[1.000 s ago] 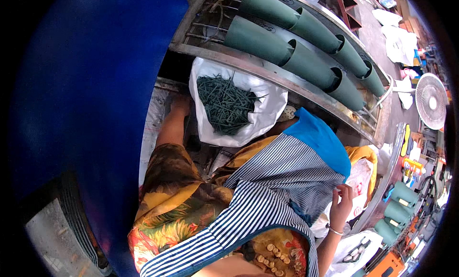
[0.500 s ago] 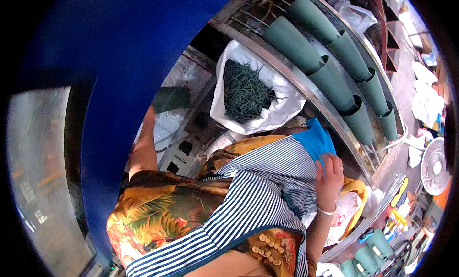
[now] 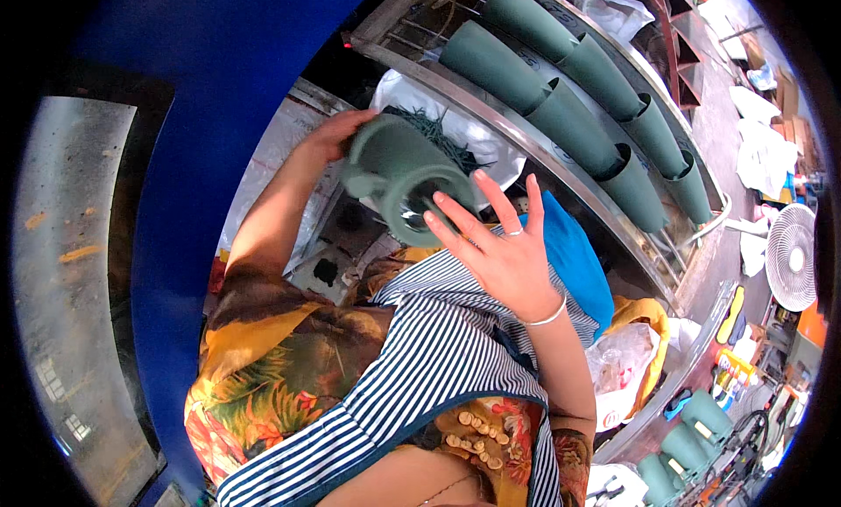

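A dark green, tapered plastic pot [image 3: 394, 152] hangs in front of my body, its round mouth facing me and a rounded bump on its side. At its far end my left hand [image 3: 337, 133] is closed on it, the fingers partly hidden behind. My right hand [image 3: 517, 266], wearing a ring and a bracelet, has its fingers spread out at the pot's mouth. Whether those fingertips touch the rim I cannot tell. Behind the pot, a white sack [image 3: 504, 152] holds thin dark green strips [image 3: 447, 139].
A metal-edged table [image 3: 578, 205] to the right carries two rows of nested green pots [image 3: 574, 126]. Close on the left stands a large blue machine panel [image 3: 219, 95]. Farther right are a white fan [image 3: 791, 256], more green pots [image 3: 688, 450] and a yellow-edged bag [image 3: 626, 367].
My left hand has brought the green pot from the left to in front of me. My right hand has risen from the blue cloth on my lap to the pot's mouth, fingers spread.
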A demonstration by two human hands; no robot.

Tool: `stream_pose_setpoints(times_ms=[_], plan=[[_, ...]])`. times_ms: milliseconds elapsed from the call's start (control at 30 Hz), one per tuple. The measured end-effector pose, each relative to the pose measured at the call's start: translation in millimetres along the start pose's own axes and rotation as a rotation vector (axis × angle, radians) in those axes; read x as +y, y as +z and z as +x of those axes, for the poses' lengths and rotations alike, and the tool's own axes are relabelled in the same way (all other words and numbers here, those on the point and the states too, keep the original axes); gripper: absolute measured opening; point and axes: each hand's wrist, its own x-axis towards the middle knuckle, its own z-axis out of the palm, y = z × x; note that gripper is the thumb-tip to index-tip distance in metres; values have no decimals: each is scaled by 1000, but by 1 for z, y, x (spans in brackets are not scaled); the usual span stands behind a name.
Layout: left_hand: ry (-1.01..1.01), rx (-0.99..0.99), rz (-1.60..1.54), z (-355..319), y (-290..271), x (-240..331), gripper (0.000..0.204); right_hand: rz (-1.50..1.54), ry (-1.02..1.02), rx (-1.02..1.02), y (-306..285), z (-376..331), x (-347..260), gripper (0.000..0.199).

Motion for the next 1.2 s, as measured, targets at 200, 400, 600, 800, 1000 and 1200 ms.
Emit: stream_pose_setpoints(times_ms=[200, 400, 600, 800, 1000, 1200], plan=[[-206, -105, 239, 71, 75, -19, 46, -66, 96, -49, 1, -9, 7, 32], [-228, -102, 240, 94, 77, -19, 48, -28, 114, -176, 12, 2, 16, 19], [-235, -182, 165, 106, 51, -19, 45, 24, 60, -127, -2, -1, 13, 41], [-282, -169, 209, 104, 48, -13, 47, -94, -84, -66, 8, -15, 22, 46], [-1, -235, -307, 67, 37, -9, 63, -3, 88, 165, 12, -23, 41, 48], [431, -288, -252, -35, 146, -19, 56, 832, 1012, 652, 8, -46, 60, 57]])
